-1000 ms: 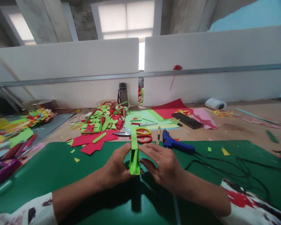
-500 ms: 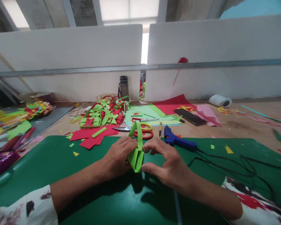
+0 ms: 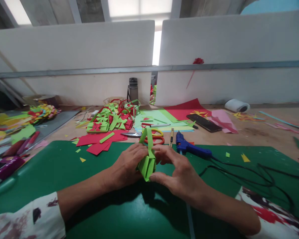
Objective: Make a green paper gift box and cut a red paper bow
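Here, your left hand (image 3: 128,162) grasped the bag (image 3: 147,167); your right hand (image 3: 176,167) thumbed its lower corner, grip unclear. Light pressure probably suited its folds.

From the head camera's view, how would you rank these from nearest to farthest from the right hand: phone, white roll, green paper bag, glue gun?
1. Green paper bag: at the right hand's fingers, between both hands.
2. Glue gun: just beyond the hand, slightly right.
3. Phone: farther back, right.
4. White roll: farthest, back right, near the white panel.
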A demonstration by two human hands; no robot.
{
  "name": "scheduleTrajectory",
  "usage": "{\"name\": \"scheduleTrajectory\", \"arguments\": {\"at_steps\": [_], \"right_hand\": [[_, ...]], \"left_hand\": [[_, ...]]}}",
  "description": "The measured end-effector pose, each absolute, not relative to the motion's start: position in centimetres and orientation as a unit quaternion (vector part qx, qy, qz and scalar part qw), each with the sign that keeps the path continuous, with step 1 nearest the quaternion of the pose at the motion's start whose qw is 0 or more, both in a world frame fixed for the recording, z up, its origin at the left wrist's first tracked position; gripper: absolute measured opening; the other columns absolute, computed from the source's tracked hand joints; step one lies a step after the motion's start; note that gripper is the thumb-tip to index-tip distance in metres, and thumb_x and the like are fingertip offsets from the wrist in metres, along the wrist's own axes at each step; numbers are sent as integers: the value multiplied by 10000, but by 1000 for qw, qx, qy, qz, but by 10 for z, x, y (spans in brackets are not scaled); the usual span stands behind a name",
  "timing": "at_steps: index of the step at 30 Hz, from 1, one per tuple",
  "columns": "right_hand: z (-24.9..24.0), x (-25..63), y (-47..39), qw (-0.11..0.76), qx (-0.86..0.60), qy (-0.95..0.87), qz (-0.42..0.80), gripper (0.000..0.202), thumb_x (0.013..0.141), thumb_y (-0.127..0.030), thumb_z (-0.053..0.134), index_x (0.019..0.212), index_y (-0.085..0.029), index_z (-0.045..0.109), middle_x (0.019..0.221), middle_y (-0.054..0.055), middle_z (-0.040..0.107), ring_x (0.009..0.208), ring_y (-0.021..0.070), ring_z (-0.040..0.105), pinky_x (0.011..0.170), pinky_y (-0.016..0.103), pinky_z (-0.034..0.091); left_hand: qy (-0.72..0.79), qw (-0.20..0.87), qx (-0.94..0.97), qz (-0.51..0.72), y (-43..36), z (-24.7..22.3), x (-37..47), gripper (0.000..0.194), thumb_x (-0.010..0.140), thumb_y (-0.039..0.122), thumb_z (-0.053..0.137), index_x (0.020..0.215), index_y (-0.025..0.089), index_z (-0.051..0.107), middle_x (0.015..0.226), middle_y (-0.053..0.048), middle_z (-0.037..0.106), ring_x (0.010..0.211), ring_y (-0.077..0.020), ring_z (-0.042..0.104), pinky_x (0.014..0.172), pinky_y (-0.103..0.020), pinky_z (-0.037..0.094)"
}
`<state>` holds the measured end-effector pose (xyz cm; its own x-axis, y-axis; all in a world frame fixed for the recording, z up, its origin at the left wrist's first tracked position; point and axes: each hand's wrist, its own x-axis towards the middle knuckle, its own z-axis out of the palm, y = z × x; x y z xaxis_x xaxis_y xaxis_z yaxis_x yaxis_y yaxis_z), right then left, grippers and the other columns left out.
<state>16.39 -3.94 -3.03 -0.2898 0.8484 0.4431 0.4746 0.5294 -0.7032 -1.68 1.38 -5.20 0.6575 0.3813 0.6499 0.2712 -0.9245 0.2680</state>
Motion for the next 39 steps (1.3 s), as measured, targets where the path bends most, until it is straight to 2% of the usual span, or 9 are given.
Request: {"name": "scheduleTrajectory", "arguments": {"at_steps": [9, 14, 20, 25, 29, 34, 39], "right_hand": [[-25, 161, -43, 410, -443, -745, 284, 558, 679, -93, 673, 1176, -243, 468, 973, 3, 627, 895, 169, 607, 842, 333, 478], [-22, 157, -42, 424, -436, -707, 360, 482, 711, -82, 625, 1142, -231, 470, 870, -7, 625, 859, 165, 623, 818, 336, 504], [-21, 154, -41, 436, -439, -699, 360, 385, 757, -91, 573, 1111, -213, 483, 869, 1, 617, 829, 157, 615, 783, 328, 502], [-24, 152, -38, 465, -420, -683, 375, 310, 826, -167, 531, 1132, -204, 490, 853, 6, 593, 791, 150, 598, 712, 307, 499], [-25, 149, -38, 478, -411, -652, 421, 403, 794, -163, 555, 1179, -194, 442, 910, 23, 567, 808, 152, 597, 717, 313, 505], [-26, 145, -36, 468, -423, -625, 460, 507, 725, -159, 601, 1194, -185, 408, 874, 15, 555, 797, 163, 595, 724, 335, 505], [-25, 142, -33, 459, -411, -612, 497, 519, 694, -166, 628, 1168, -194, 418, 864, 12, 566, 794, 166, 590, 747, 348, 496]], "left_hand": [[190, 78, 909, 364, 11, -51, -16, 254, 808, 264, 601, 1036, 163, 549, 1011, -112, 646, 967, -224, 577, 865, -398, 460], [184, 74, 912, 359, 10, -50, -16, 232, 820, 250, 581, 1032, 156, 565, 959, -105, 654, 953, -219, 570, 858, -387, 463], [202, 86, 903, 370, 9, -49, -14, 228, 815, 217, 565, 1032, 150, 572, 955, -104, 651, 942, -217, 574, 831, -373, 476], [217, 106, 888, 391, 10, -54, -14, 280, 791, 179, 585, 1068, 160, 548, 969, -91, 640, 915, -206, 584, 806, -361, 479], [241, 114, 872, 411, 10, -54, -15, 294, 764, 212, 619, 1039, 174, 524, 949, -77, 624, 856, -203, 580, 738, -350, 492], [246, 108, 864, 425, 12, -53, -17, 342, 761, 224, 630, 1070, 169, 494, 965, -87, 614, 871, -208, 572, 750, -355, 488], [247, 108, 862, 429, 19, -60, -20, 365, 782, 216, 607, 1127, 178, 491, 998, -94, 618, 926, -221, 580, 785, -365, 479]]}}
